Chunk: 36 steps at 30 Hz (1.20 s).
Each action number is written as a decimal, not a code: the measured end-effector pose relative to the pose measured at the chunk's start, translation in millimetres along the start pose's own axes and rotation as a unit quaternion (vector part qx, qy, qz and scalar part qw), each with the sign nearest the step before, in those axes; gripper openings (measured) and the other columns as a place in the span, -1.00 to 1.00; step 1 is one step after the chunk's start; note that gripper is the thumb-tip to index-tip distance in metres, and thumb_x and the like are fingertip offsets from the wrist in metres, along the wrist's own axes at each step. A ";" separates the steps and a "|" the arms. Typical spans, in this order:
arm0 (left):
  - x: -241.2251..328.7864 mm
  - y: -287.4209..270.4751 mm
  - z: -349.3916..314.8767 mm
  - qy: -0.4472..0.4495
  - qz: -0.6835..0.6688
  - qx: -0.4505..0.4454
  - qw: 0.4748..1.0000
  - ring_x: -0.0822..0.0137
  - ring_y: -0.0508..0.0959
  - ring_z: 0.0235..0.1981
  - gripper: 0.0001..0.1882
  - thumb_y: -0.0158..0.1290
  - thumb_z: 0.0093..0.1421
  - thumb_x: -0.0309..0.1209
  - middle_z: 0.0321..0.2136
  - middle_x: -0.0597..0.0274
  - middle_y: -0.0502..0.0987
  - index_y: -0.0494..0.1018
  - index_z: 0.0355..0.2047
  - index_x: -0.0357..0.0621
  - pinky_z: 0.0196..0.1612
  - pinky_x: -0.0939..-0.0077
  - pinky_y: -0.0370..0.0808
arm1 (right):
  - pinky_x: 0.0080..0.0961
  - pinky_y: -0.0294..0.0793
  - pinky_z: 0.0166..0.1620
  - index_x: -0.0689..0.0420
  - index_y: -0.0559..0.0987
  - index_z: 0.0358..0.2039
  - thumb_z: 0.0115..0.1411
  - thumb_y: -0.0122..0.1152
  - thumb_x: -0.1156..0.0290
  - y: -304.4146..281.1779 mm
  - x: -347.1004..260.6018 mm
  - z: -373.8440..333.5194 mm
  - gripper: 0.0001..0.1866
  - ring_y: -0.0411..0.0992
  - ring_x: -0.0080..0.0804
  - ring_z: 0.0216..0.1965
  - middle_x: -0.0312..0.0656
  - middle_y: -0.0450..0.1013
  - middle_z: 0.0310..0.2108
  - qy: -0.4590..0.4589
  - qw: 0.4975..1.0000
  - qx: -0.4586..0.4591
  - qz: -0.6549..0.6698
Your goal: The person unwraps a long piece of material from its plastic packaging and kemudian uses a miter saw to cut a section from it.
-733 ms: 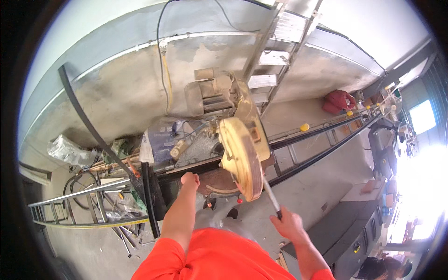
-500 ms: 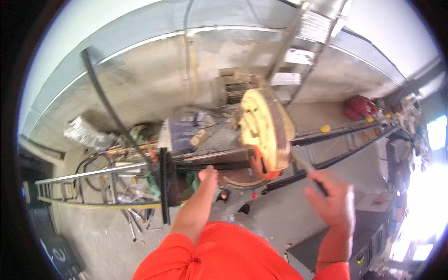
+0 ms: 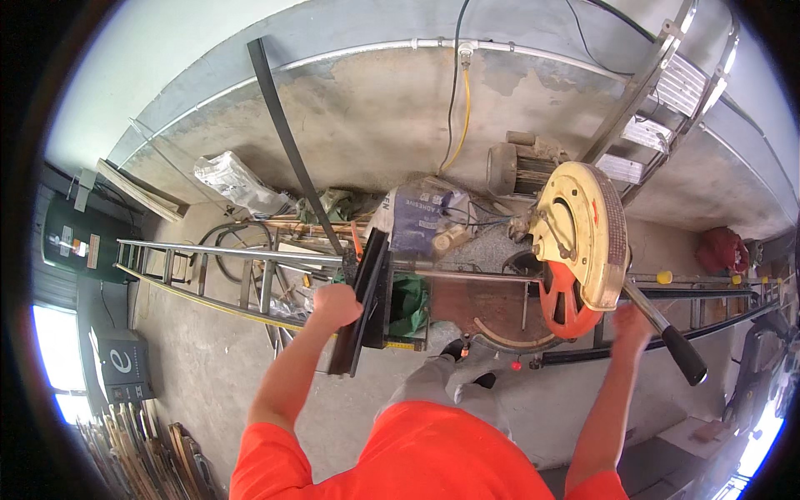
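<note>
My left hand [image 3: 337, 307] is closed at the left edge of a long black metal profile [image 3: 364, 293], which lies crosswise at the left end of the saw; its fingertips are partly hidden. My right hand [image 3: 632, 327] is smeared by motion and sits just beside the steel rod of the saw's handle [image 3: 685, 357], away from the black grip. Raised over the saw bed [image 3: 500, 304] is the cut-off saw's head [image 3: 581, 229], with a cream guard and an orange lower guard [image 3: 567, 308]. Green cloth [image 3: 408, 302] hangs right of the profile.
A ladder [image 3: 212, 298] runs out left of the saw, and black rails [image 3: 667, 293] extend right. A dark bar [image 3: 287, 137] leans against the wall. Behind are a bag [image 3: 425, 218], a motor [image 3: 529, 171] and a stepladder [image 3: 642, 92]. Wood strips [image 3: 142, 450] stand lower left.
The view has swung left. My right hand has come off the handle's black grip. My left hand has moved from right of the black profile onto its left edge.
</note>
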<state>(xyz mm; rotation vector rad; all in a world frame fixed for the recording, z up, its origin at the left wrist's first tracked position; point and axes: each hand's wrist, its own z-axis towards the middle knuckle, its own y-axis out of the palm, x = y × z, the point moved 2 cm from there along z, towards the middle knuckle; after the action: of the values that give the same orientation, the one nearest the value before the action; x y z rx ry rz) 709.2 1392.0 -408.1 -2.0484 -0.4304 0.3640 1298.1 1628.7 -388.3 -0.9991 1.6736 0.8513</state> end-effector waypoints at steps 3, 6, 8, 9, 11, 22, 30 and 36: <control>-14.0 15.9 17.1 0.009 0.057 -0.054 0.997 0.04 0.67 -0.29 -0.63 0.03 0.03 -0.11 -0.38 0.06 0.66 0.66 -0.42 -0.12 -0.24 0.14 0.59 | -0.33 0.55 -0.37 0.14 0.54 -0.15 0.35 0.08 0.23 8.8 90.4 13.6 -0.75 0.49 -0.36 -0.46 -0.22 0.52 -0.38 0.187 0.982 -0.007 -0.024; -4.1 21.5 24.1 0.010 0.076 -0.082 0.994 0.05 0.67 -0.28 -0.63 0.05 0.04 -0.10 -0.37 0.08 0.66 0.66 -0.41 -0.12 -0.26 0.15 0.60 | -0.33 0.55 -0.39 0.12 0.54 -0.13 0.34 0.09 0.21 28.8 122.8 21.6 -0.74 0.49 -0.35 -0.48 -0.21 0.52 -0.40 0.235 0.972 -0.024 0.003; -0.7 30.1 25.6 0.010 0.065 -0.078 0.995 0.03 0.67 -0.30 -0.62 0.06 0.04 -0.08 -0.39 0.07 0.66 0.66 -0.42 -0.13 -0.29 0.13 0.60 | -0.33 0.55 -0.40 0.11 0.53 -0.12 0.33 0.09 0.20 34.4 136.0 36.6 -0.73 0.49 -0.34 -0.49 -0.21 0.52 -0.41 0.244 0.968 -0.049 0.010; -1.4 35.3 27.3 0.007 0.067 -0.080 0.995 0.02 0.67 -0.31 -0.62 0.05 0.05 -0.08 -0.40 0.07 0.66 0.65 -0.43 -0.14 -0.29 0.13 0.60 | -0.33 0.54 -0.41 0.11 0.53 -0.11 0.33 0.10 0.19 35.5 141.0 45.0 -0.72 0.49 -0.34 -0.50 -0.21 0.52 -0.41 0.247 0.967 -0.062 0.012; 0.3 42.6 31.3 0.002 0.069 -0.084 0.994 0.01 0.67 -0.32 -0.61 0.04 0.05 -0.08 -0.40 0.06 0.66 0.65 -0.43 -0.14 -0.30 0.13 0.60 | -0.34 0.54 -0.42 0.10 0.53 -0.10 0.32 0.11 0.17 39.0 153.1 59.7 -0.71 0.49 -0.34 -0.51 -0.21 0.52 -0.42 0.261 0.961 -0.089 0.018; 55.3 29.1 -3.9 -0.005 -0.109 0.055 0.992 -0.08 0.62 -0.41 -0.55 0.03 0.18 0.01 -0.54 0.00 0.60 0.57 -0.51 -0.14 -0.32 0.01 0.53 | -0.35 0.54 -0.48 0.03 0.51 -0.04 0.29 0.15 0.09 46.0 226.2 38.8 -0.65 0.49 -0.31 -0.57 -0.19 0.52 -0.48 0.314 0.930 -0.190 0.031; 112.8 85.9 -3.6 0.050 -0.216 -0.032 0.975 -0.06 0.62 -0.41 -0.52 0.08 0.14 0.05 -0.54 -0.03 0.59 0.54 -0.55 -0.17 -0.33 0.08 0.52 | -0.35 0.53 -0.53 -0.02 0.50 0.00 0.27 0.18 0.03 42.7 236.2 38.9 -0.60 0.49 -0.29 -0.62 -0.17 0.52 -0.52 0.293 0.917 -0.245 0.114; 174.1 160.5 68.4 -0.070 -0.623 -0.177 0.758 0.23 0.49 -0.68 -0.62 0.11 0.22 -0.17 -0.64 0.11 0.52 0.46 -0.55 -0.25 -0.61 0.33 0.40 | -0.53 0.44 -0.59 -0.06 0.50 -0.13 0.22 0.29 0.18 67.8 275.2 30.1 -0.74 0.37 -0.48 -0.69 -0.32 0.39 -0.63 0.299 0.937 -0.173 -0.060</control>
<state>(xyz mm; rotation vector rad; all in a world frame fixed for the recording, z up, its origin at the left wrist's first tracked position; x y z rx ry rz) 860.0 1447.4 -595.0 -1.6035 -1.9092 -0.4312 1195.7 1621.6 -654.2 -1.7173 1.9696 0.8235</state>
